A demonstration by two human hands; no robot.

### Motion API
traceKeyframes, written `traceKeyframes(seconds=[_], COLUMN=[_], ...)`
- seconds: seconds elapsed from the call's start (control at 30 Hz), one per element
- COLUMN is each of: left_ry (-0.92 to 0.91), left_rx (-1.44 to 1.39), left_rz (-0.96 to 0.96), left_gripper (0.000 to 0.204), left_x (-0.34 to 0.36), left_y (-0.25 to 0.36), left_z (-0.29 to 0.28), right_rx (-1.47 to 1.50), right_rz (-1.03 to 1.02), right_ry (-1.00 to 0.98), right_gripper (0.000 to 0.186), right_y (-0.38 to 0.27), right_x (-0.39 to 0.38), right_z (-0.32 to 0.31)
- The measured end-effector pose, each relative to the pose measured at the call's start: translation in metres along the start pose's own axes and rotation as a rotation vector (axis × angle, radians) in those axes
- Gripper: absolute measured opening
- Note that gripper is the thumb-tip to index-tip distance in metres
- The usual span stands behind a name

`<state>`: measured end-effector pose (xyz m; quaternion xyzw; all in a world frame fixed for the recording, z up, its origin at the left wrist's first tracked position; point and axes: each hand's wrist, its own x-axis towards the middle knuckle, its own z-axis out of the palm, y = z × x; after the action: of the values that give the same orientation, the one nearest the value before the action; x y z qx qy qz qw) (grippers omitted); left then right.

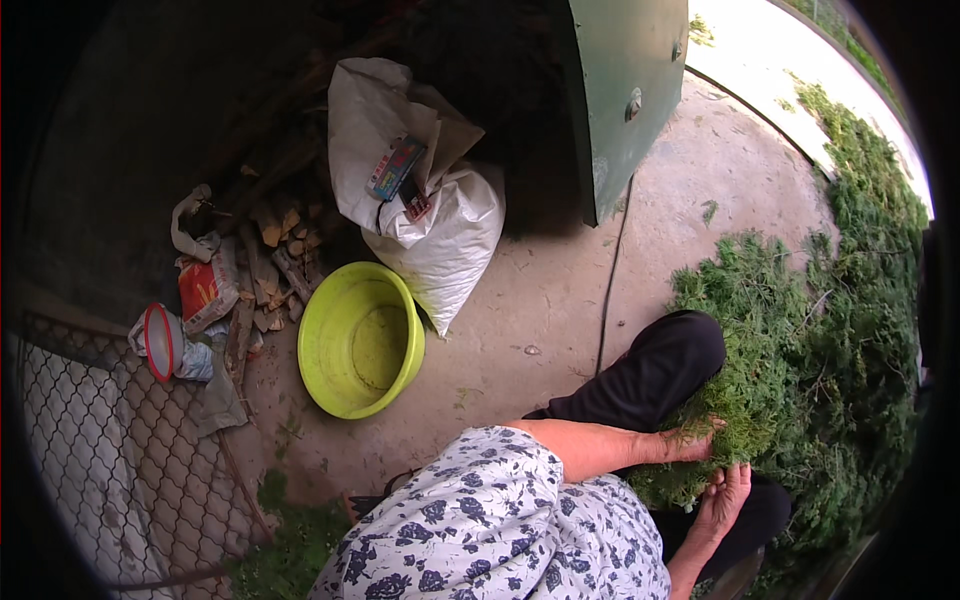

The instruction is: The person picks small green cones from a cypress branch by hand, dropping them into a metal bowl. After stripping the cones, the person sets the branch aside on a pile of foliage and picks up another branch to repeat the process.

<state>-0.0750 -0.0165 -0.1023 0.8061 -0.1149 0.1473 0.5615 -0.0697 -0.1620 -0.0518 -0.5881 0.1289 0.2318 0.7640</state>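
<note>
My left hand (692,443) reaches across from the left and is closed around a bunch of feathery green sprigs (750,420). Close beside it, my right hand (727,495) comes up from below, its fingertips pinched together at the lower edge of the same sprigs. The leaves partly cover the fingers of both hands. The bunch lies above my dark-trousered legs (640,370), and it merges with a large heap of cut green branches (850,330) on the right.
A yellow-green basin (360,340) stands left of my knees, touching a white woven sack (440,230). Split firewood (262,275) lies behind it. Wire mesh (130,460) is at the lower left. A green metal panel (630,110) rises ahead, with a cable (614,270) along the concrete.
</note>
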Motion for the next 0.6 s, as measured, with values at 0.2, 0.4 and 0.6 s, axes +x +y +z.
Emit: traceKeyframes(seconds=[0.2,0.4,0.6], left_ry=[0.096,-0.06,0.029], left_rx=[0.194,0.04,0.057], left_rz=[0.054,-0.18,-0.221], left_gripper=[0.031,0.042,0.047], left_x=[-0.01,-0.003,-0.005], left_y=[-0.033,-0.02,-0.032], left_z=[0.018,0.005,0.024], right_rx=[0.593,0.821,0.893], right_rz=[0.029,-0.125,-0.307], right_ry=[-0.289,-0.299,-0.513], right_gripper=[0.021,0.028,0.015], right_y=[-0.007,-0.031,-0.08], right_x=[0.004,-0.005,-0.032], right_z=[-0.016,-0.029,-0.097])
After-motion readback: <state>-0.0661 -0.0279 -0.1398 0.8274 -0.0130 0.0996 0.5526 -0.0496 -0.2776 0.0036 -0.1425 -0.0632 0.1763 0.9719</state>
